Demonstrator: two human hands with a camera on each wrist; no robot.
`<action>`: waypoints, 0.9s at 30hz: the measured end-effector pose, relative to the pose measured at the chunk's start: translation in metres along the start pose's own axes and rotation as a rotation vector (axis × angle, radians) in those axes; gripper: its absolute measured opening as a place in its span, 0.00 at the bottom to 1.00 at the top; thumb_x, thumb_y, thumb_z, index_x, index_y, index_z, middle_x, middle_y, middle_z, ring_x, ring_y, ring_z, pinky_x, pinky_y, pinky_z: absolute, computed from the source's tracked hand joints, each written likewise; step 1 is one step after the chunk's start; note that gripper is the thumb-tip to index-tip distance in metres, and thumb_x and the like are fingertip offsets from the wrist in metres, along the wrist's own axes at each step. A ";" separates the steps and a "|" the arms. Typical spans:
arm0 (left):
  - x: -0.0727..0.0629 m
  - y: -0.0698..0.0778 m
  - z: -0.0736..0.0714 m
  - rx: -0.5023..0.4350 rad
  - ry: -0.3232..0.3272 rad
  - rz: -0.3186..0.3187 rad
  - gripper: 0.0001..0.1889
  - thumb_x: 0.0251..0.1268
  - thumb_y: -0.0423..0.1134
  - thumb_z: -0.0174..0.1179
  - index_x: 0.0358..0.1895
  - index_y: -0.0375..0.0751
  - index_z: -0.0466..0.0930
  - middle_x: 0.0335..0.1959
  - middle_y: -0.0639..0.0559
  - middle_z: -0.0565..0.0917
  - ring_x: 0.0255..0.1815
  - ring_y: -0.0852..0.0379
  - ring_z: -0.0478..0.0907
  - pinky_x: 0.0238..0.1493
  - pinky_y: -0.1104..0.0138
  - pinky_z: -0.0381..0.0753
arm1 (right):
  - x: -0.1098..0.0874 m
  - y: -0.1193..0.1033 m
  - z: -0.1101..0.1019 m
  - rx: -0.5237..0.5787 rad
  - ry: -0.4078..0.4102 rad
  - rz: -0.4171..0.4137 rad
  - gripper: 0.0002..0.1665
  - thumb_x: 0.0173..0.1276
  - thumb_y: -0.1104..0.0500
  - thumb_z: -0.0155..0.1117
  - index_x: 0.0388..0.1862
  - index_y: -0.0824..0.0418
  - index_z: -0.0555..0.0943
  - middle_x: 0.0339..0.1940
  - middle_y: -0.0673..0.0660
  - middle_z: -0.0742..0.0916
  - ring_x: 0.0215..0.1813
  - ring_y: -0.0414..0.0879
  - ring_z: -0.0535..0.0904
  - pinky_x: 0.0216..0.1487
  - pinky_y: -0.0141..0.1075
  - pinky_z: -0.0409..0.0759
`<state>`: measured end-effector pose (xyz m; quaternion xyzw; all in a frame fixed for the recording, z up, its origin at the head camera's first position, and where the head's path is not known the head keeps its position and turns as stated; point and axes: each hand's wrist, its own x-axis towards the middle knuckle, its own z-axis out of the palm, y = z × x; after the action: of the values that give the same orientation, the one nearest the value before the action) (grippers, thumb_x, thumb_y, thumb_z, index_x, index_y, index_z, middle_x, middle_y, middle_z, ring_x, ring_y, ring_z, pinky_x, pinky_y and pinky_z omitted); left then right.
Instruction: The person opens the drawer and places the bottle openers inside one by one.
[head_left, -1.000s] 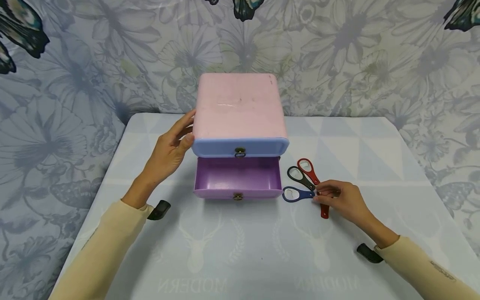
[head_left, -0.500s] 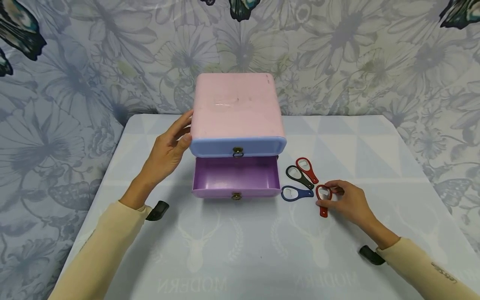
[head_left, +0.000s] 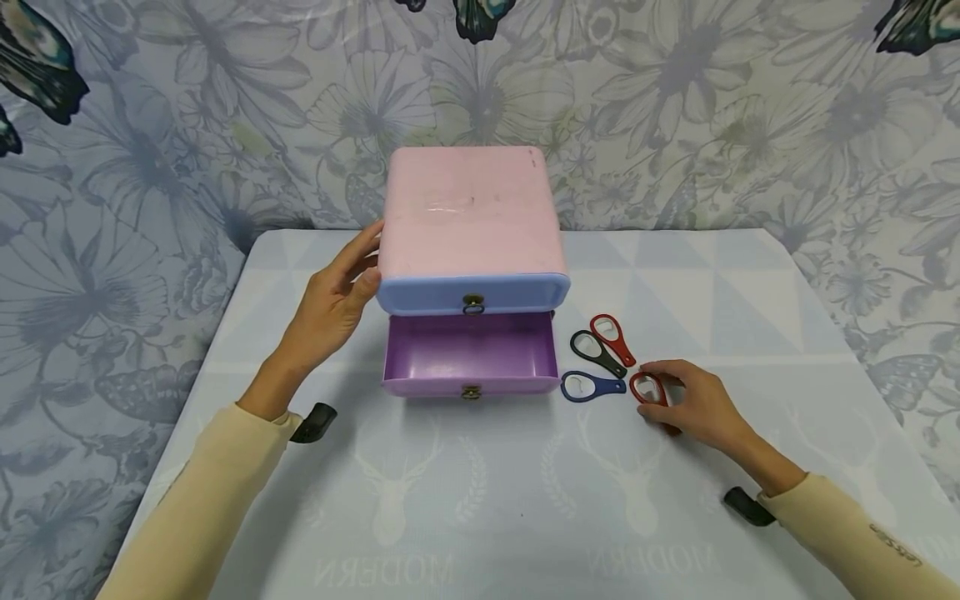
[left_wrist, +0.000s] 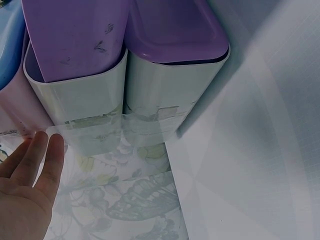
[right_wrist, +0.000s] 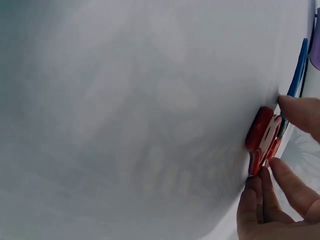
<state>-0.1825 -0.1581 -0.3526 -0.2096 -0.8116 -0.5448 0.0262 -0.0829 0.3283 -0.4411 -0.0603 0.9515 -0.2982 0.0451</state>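
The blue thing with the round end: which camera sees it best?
The head view: it shows the blue thing whole, round end and handle, lying on the table. The right wrist view shows it only edge-on; the left wrist view, not at all.

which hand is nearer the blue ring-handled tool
Right. The right hand is just right of the blue tool; the left hand is at the left side of the pink box.
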 end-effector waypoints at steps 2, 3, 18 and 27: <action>0.000 -0.001 0.000 -0.002 0.002 0.000 0.28 0.79 0.49 0.51 0.78 0.70 0.57 0.75 0.53 0.67 0.74 0.51 0.68 0.71 0.48 0.69 | 0.000 0.001 0.001 -0.007 0.010 -0.019 0.30 0.56 0.60 0.78 0.58 0.65 0.82 0.56 0.66 0.84 0.55 0.64 0.82 0.53 0.58 0.80; -0.001 -0.001 0.000 -0.002 0.003 0.000 0.28 0.79 0.49 0.51 0.78 0.70 0.57 0.75 0.53 0.67 0.74 0.51 0.68 0.71 0.48 0.69 | 0.001 0.001 0.001 -0.010 0.012 -0.024 0.29 0.57 0.60 0.78 0.57 0.65 0.82 0.55 0.65 0.85 0.54 0.64 0.83 0.52 0.57 0.80; -0.001 -0.001 -0.001 0.005 0.011 -0.008 0.29 0.79 0.50 0.52 0.78 0.70 0.57 0.76 0.54 0.67 0.74 0.51 0.68 0.70 0.47 0.70 | 0.009 -0.024 -0.018 -0.001 0.028 -0.059 0.24 0.57 0.59 0.78 0.54 0.59 0.85 0.54 0.62 0.86 0.52 0.64 0.84 0.48 0.56 0.82; 0.000 -0.001 -0.001 0.001 0.004 0.004 0.29 0.78 0.51 0.52 0.78 0.70 0.57 0.76 0.54 0.67 0.73 0.52 0.68 0.69 0.48 0.71 | 0.017 -0.064 -0.037 0.030 0.056 -0.228 0.25 0.56 0.62 0.79 0.54 0.54 0.85 0.52 0.52 0.86 0.50 0.50 0.83 0.50 0.27 0.80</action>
<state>-0.1833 -0.1591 -0.3534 -0.2102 -0.8112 -0.5448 0.0292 -0.0985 0.2943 -0.3746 -0.1588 0.9349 -0.3170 -0.0150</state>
